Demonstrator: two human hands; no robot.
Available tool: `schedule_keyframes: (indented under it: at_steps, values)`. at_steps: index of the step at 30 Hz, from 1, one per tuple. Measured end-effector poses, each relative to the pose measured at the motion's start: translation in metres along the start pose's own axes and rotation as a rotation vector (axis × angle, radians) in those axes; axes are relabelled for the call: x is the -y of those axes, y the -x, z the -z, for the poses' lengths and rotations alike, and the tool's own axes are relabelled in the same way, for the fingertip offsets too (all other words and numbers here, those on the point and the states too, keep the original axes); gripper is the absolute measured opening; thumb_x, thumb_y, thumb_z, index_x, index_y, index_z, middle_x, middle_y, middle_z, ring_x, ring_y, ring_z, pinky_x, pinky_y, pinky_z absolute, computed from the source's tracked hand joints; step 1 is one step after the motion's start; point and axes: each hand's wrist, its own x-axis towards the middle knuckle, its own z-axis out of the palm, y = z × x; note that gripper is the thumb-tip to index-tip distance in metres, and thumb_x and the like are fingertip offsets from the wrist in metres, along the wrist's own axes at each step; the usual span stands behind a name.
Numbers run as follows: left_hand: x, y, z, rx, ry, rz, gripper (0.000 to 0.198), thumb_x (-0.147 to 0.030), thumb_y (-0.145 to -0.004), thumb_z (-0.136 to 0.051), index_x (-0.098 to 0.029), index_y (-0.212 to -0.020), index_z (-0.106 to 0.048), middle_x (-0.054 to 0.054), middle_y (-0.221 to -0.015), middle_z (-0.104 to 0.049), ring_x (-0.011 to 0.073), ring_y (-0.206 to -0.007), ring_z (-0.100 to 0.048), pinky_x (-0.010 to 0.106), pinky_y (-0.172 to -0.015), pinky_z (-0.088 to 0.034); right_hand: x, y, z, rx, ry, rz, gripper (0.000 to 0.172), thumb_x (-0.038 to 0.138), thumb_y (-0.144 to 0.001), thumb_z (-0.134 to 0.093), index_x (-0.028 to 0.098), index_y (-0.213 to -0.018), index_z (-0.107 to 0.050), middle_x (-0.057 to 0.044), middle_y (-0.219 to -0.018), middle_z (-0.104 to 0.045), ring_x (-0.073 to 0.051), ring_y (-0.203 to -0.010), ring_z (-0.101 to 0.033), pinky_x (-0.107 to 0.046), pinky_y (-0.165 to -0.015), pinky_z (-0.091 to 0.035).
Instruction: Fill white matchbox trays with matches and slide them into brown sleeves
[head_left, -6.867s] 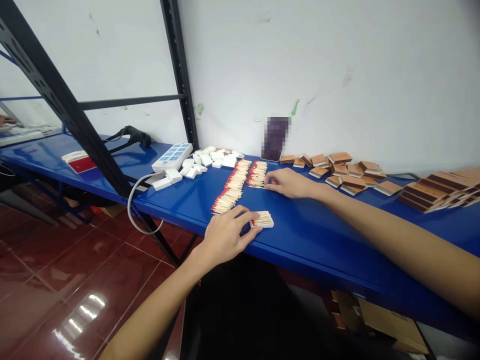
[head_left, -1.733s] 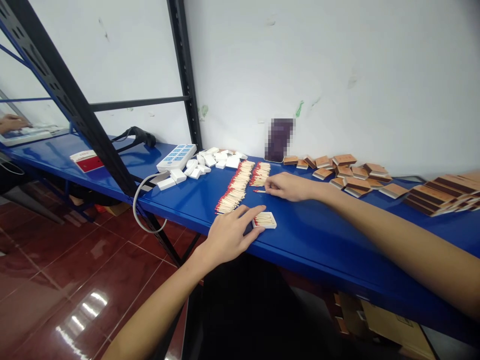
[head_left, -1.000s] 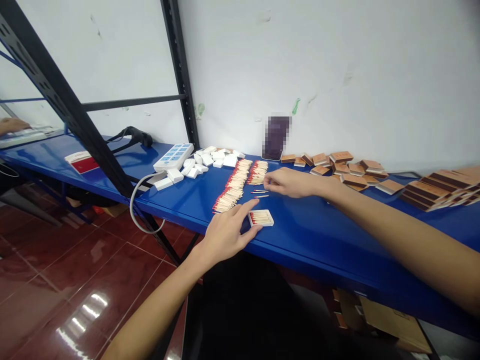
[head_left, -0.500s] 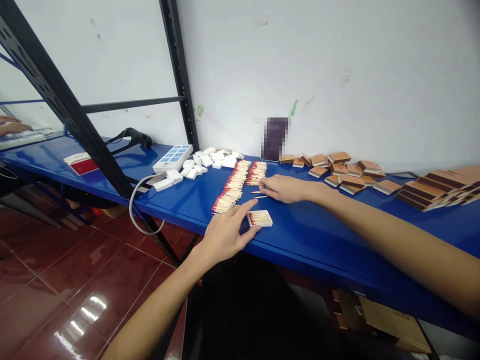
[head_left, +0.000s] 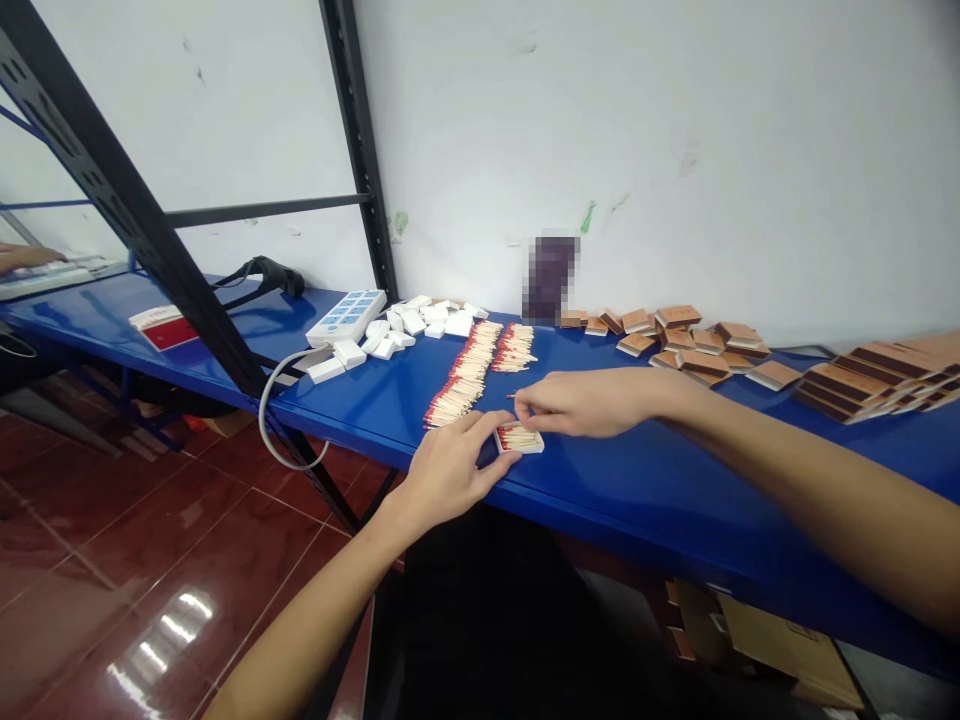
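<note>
A white matchbox tray, partly filled with red-tipped matchsticks, rests on the blue table. My left hand grips the tray from the left, thumb along its near side and forefinger at its far side. Just over the tray's far right part, my right hand is closed in a pinch; a red match head shows at its fingertips, the rest hidden by the fingers. Beyond the hands lie two rows of loose matchsticks, a long left row and a shorter right row.
White empty trays lie in a heap beside a white power strip with a cable. Brown matchbox sleeves are scattered at the back right, with a stack farther right. A black shelf post rises at left. Another person's hand shows far left.
My right hand has moved from the short match row toward me, to the tray. One loose match near that row is gone from its place. My left forefinger has closed in on the tray.
</note>
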Motion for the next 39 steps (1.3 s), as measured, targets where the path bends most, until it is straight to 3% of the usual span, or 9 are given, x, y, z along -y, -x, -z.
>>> schedule_keyframes:
  at_steps: [7,12,15,19,27,32,39]
  values:
    - [0.001,0.000,0.000,0.006,-0.029,-0.041,0.023,-0.037,-0.097,-0.057,-0.023,-0.113,-0.064,0.003,-0.109,-0.069,0.0196,-0.091,-0.068,0.029,-0.074,-0.051,0.003,-0.004,-0.003,-0.092,0.017,0.007,0.025,0.034,-0.095,-0.042,0.020,-0.083,-0.060,-0.005,-0.074,-0.063,-0.017,-0.061,-0.052,-0.031,-0.059,-0.036]
    - [0.000,0.000,0.001,0.013,-0.037,-0.031,0.023,-0.039,-0.097,-0.056,-0.023,-0.110,-0.066,0.004,-0.111,-0.069,0.0200,-0.091,-0.068,0.030,-0.075,-0.053,-0.028,-0.010,-0.001,-0.310,0.078,-0.033,0.017,0.031,-0.091,-0.047,0.020,-0.093,-0.060,-0.008,-0.088,-0.065,-0.020,-0.075,-0.056,-0.032,-0.066,-0.039]
    - [-0.001,0.000,0.001,0.009,-0.038,-0.020,0.026,-0.039,-0.097,-0.056,-0.023,-0.114,-0.065,0.004,-0.110,-0.069,0.0205,-0.093,-0.069,0.031,-0.079,-0.054,-0.049,-0.020,-0.007,-0.311,0.088,-0.083,0.017,0.030,-0.088,-0.053,0.019,-0.098,-0.061,-0.009,-0.094,-0.066,-0.021,-0.080,-0.057,-0.031,-0.067,-0.039]
    - [-0.001,0.000,0.001,0.000,-0.045,-0.007,0.033,-0.041,-0.096,-0.057,-0.023,-0.124,-0.061,0.004,-0.114,-0.069,0.0220,-0.099,-0.068,0.033,-0.084,-0.055,-0.064,-0.033,-0.016,-0.277,0.038,-0.071,0.017,0.032,-0.094,-0.047,0.019,-0.091,-0.059,-0.007,-0.085,-0.066,-0.019,-0.072,-0.056,-0.029,-0.065,-0.038]
    - [0.000,0.001,-0.001,-0.015,-0.033,-0.012,0.033,-0.041,-0.096,-0.057,-0.022,-0.122,-0.061,0.004,-0.116,-0.070,0.0224,-0.102,-0.068,0.035,-0.091,-0.054,-0.082,-0.049,-0.031,-0.557,0.141,-0.225,0.016,0.028,-0.095,-0.046,0.019,-0.100,-0.059,-0.009,-0.097,-0.067,-0.021,-0.082,-0.058,-0.029,-0.067,-0.035]
    - [0.000,0.000,-0.001,-0.006,-0.042,-0.004,0.032,-0.042,-0.096,-0.057,-0.023,-0.122,-0.062,0.004,-0.114,-0.070,0.0224,-0.100,-0.069,0.033,-0.084,-0.055,-0.085,-0.049,-0.032,-0.576,0.107,-0.217,0.018,0.027,-0.095,-0.048,0.018,-0.104,-0.062,-0.009,-0.094,-0.068,-0.021,-0.082,-0.059,-0.030,-0.069,-0.037]
    - [0.000,0.001,-0.001,-0.008,-0.023,0.009,0.042,-0.041,-0.096,-0.057,-0.025,-0.134,-0.052,0.005,-0.124,-0.067,0.0234,-0.109,-0.066,0.037,-0.097,-0.052,-0.086,-0.048,-0.031,-0.572,0.114,-0.241,0.016,0.029,-0.095,-0.049,0.019,-0.098,-0.062,-0.009,-0.095,-0.069,-0.021,-0.081,-0.059,-0.030,-0.067,-0.036]
